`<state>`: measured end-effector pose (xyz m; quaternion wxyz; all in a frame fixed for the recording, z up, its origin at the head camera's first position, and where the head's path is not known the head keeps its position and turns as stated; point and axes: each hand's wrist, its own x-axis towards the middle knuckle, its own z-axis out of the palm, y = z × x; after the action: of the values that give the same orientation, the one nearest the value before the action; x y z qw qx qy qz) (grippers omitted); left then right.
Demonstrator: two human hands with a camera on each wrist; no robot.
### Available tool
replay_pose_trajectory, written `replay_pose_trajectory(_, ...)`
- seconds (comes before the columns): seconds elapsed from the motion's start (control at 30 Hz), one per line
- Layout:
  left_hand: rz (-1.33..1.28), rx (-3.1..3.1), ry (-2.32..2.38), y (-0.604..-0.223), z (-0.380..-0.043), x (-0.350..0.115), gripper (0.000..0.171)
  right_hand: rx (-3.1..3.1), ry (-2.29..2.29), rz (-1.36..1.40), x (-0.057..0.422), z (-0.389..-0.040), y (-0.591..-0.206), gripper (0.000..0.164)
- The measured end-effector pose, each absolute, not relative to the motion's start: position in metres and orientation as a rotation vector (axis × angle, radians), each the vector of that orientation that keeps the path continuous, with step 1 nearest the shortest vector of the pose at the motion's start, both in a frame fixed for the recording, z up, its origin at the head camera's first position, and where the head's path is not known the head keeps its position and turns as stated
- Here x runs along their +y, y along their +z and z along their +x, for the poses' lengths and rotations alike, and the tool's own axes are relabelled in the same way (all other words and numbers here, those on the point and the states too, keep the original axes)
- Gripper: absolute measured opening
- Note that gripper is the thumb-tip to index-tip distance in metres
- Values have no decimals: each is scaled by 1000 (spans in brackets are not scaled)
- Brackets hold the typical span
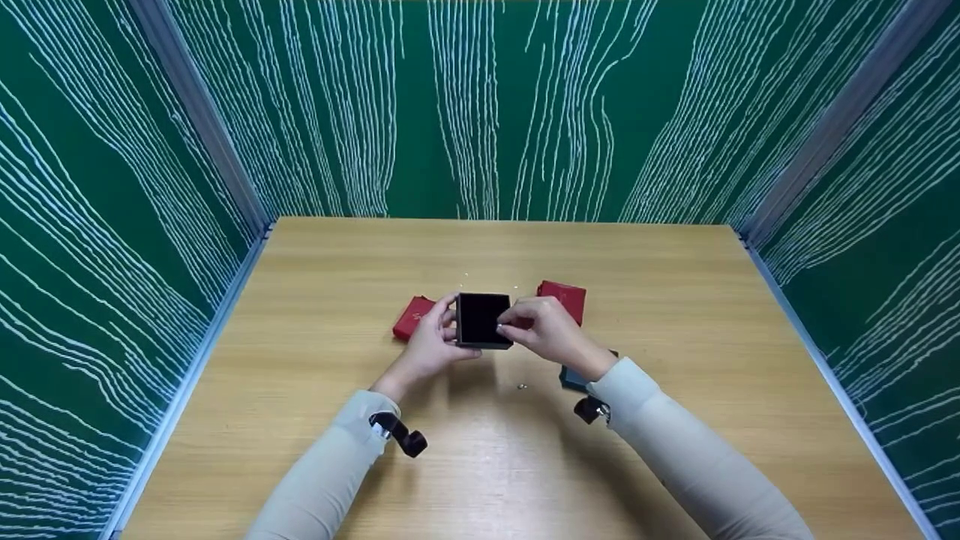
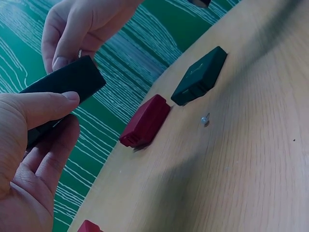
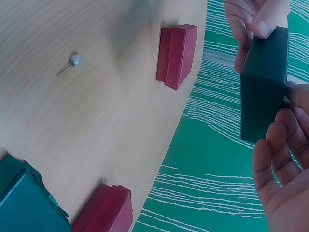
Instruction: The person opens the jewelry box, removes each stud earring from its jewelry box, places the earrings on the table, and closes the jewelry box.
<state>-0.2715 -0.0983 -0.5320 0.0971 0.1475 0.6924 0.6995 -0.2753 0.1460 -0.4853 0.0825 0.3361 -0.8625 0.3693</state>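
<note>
Above the table my left hand (image 1: 433, 341) grips a dark green jewelry box (image 2: 65, 82), thumb along one side and fingers under it. The black inside of this box faces up in the head view. My right hand (image 1: 546, 330) has thumb and forefinger pinched at the right part of the box; a small shiny earring (image 2: 80, 53) shows between the fingertips, mostly hidden. On the table below lies a pearl earring (image 3: 75, 60) with a thin pin.
One red box (image 1: 412, 319) lies behind my left hand, another red box (image 1: 564, 298) behind my right. A dark green box (image 2: 199, 76) sits under my right wrist. Tiny pale specks (image 1: 515, 287) dot the wooden table (image 1: 315, 390). Green walls with white streaks enclose it.
</note>
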Motion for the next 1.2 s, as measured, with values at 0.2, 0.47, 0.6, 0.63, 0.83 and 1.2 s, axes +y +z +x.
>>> replay_pose_trajectory(0.2,426,2065,2058,-531,-270,-100,112,-2539,1168,995,149,-273,-480,9)
replay_pose_trajectory(0.47,389,2110,2054,-532,-271,-104,111,-2515,1215,945,159,-273,-477,6)
replay_pose_trajectory(0.6,367,2144,2042,-532,-273,-107,110,-2505,1229,941,166,-275,-479,5)
replay_pose_trajectory(0.63,365,2151,2038,-532,-273,-108,110,-2502,1233,943,167,-275,-480,5)
replay_pose_trajectory(0.83,368,2187,2044,-534,-273,-119,109,-2518,1211,953,169,-277,-491,4)
replay_pose_trajectory(1.2,359,2166,2081,-532,-273,-129,111,-2655,1215,966,162,-271,-521,8)
